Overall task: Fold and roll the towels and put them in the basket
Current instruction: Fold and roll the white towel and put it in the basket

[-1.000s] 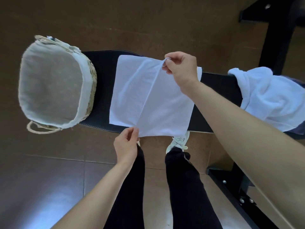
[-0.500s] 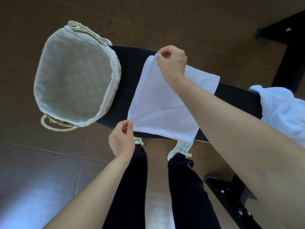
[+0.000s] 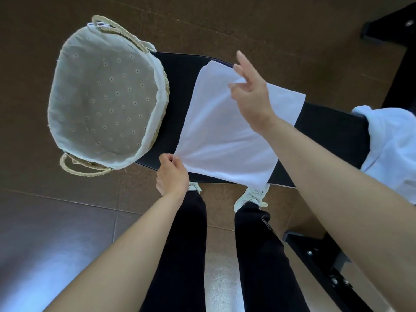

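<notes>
A white towel [image 3: 227, 140] lies folded on the black bench [image 3: 180, 93], its near edge hanging over the front. My left hand [image 3: 172, 174] pinches the towel's near left corner. Above the far part of the towel, my right hand [image 3: 251, 95] has its fingers spread, and the fingertips touch the far edge. The woven basket [image 3: 161, 86] with a pale cloth liner stands on the bench's left end, with nothing inside.
A heap of white towels [image 3: 391, 145] lies on the bench's right end. My legs and white shoes [image 3: 252, 197] stand below the bench's front edge on the brown tiled floor. A black metal frame [image 3: 324, 262] sits at the lower right.
Both hands carried one half of the towel leftward over the other, folding it. My right hand then opened its fingers off the far corner; my left hand still pinches the near corner.
</notes>
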A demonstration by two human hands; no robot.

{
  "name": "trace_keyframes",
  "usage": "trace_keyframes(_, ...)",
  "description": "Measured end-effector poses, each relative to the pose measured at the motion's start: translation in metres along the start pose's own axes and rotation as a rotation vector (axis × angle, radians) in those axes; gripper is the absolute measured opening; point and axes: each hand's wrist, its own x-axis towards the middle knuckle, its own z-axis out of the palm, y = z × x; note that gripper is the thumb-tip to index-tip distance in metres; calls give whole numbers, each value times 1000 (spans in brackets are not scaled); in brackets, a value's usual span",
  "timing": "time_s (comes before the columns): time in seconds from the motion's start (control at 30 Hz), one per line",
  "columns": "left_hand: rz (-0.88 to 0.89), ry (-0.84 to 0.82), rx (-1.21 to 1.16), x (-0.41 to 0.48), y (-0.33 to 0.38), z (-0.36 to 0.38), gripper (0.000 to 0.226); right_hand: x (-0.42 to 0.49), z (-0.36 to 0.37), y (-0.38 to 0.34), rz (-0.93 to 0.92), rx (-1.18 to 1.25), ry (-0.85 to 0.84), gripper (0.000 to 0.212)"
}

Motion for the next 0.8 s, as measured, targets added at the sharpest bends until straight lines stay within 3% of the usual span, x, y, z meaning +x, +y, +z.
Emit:
trace_keyframes(0.1,48,53,1,-4,6,0,23,-45,-26,26,119,-176,361,50)
trace_keyframes(0.2,112,82,25,-3,6,3,44,-102,-44,68,337,-282,520,42)
trace_keyframes(0.4,118,9,7,3,-2,3,52,-180,-38,130,684,-222,457,53)
trace_keyframes(0.57,147,-31,-13,5,-3,6,35,-182,-24,136,833,-68,487,36)
trace_keyframes(0.73,132,-22,-116,-8,0,4,19,-183,-33,135,804,-43,426,16)
trace_keyframes(0.8,106,-24,-264,-18,-1,2,21,-190,-42,138,766,-20,401,23)
